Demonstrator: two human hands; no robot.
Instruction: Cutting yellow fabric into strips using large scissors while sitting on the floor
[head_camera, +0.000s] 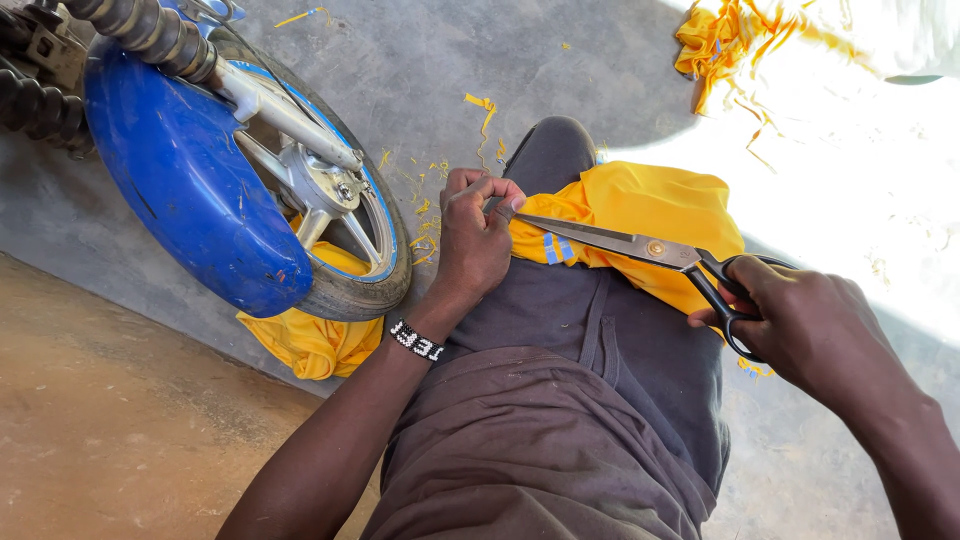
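Observation:
A yellow cloth with a small blue stripe lies over my lap on dark grey trousers. My left hand, with a beaded band at the wrist, pinches the cloth's edge next to the blade tips. Large metal scissors with black handles point left across the cloth. My right hand grips the scissors' handles, fingers through the loops, blades nearly closed at the cloth's edge.
A motorbike wheel under a blue mudguard stands at the left, with more yellow cloth beneath it. Yellow scraps litter the concrete floor. A heap of yellow strips lies at the top right in bright sun.

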